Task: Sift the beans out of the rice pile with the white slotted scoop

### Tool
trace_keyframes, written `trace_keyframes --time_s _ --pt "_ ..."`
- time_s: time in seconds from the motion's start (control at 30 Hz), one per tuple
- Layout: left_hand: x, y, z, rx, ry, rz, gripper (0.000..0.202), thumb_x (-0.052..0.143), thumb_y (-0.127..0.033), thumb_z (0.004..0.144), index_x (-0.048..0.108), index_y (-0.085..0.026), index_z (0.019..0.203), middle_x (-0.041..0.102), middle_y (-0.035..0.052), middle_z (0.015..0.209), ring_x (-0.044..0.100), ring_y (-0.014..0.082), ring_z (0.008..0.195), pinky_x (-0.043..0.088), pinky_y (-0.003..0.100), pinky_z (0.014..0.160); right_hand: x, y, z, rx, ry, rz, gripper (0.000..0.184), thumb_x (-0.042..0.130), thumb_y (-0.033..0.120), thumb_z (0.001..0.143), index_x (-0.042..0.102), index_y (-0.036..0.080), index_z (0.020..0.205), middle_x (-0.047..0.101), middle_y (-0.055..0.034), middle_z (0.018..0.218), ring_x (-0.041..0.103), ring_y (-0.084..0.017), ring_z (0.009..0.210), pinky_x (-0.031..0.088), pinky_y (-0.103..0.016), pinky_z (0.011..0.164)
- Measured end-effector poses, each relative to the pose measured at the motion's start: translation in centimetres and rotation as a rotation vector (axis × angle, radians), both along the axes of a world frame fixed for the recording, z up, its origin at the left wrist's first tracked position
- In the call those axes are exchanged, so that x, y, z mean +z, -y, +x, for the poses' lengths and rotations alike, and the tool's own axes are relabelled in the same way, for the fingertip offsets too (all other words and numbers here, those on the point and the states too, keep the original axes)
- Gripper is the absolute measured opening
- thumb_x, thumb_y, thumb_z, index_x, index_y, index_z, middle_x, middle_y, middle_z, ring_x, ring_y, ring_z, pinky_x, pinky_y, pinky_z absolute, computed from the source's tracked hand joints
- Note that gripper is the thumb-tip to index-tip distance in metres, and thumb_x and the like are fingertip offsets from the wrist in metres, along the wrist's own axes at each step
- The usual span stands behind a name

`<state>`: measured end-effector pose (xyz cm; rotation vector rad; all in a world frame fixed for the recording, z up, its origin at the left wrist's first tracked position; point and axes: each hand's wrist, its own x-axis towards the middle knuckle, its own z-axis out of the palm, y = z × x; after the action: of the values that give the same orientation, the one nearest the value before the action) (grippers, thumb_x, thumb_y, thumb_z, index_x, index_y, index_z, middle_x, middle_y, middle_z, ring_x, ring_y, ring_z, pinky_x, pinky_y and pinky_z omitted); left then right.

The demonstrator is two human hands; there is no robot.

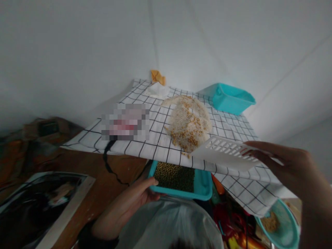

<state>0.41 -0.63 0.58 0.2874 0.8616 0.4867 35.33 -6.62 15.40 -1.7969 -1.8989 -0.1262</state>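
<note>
My left hand (141,192) grips the left front corner of a turquoise tray (178,194), thumb over its rim. The tray is held just below the table's front edge; yellow beans (166,172) and dark green beans (184,181) fill most of it, with bare plastic at the right end. In my right hand (284,159) is a white slotted plastic panel (220,158), pinched at its right end. Its left end slants down to the cloth beside a heap of pale grain (178,119) mixed with yellow beans (195,127). Some beans lie loose near that end.
A checked cloth (155,119) covers the table. Turquoise bin (228,102) stands at the back right, white heap (157,90) and orange-yellow cloth (157,76) at the back. A pixelated item (126,121) lies left. Below right is a turquoise bowl (292,224) containing grain.
</note>
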Motion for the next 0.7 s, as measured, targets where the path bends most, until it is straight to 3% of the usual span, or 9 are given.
trace_keyframes --time_s 0.13,0.27,0.7 --pt "0.03 0.10 -0.05 -0.018 0.014 0.001 0.019 0.079 -0.030 0.070 0.066 -0.017 0.070 0.071 0.0001 0.061 0.066 0.0137 0.058 0.053 0.024 0.062 -0.06 0.25 0.10 0.033 -0.004 -0.002 0.028 0.060 0.039 0.096 0.079 0.028 0.112 0.081 -0.0015 0.096 0.080 -0.025 0.080 0.065 -0.031 0.062" --pt "0.15 0.13 -0.04 -0.008 -0.012 0.007 0.019 0.078 -0.030 0.071 0.064 -0.018 0.067 0.069 -0.0007 0.057 0.064 0.0129 0.054 0.051 0.023 0.058 -0.15 0.34 0.12 0.035 -0.002 0.000 0.028 0.061 0.039 0.095 0.080 0.026 0.111 0.081 -0.0030 0.100 0.080 -0.026 0.080 0.065 -0.030 0.060" --pt "-0.04 -0.05 -0.20 0.004 -0.005 0.015 0.019 0.082 -0.030 0.067 0.067 -0.019 0.069 0.068 -0.0020 0.061 0.064 0.0133 0.057 0.051 0.024 0.060 -0.15 0.35 -0.33 0.062 -0.004 -0.013 0.027 0.058 0.037 0.096 0.079 0.031 0.112 0.081 -0.0011 0.096 0.079 -0.026 0.076 0.063 -0.030 0.054"
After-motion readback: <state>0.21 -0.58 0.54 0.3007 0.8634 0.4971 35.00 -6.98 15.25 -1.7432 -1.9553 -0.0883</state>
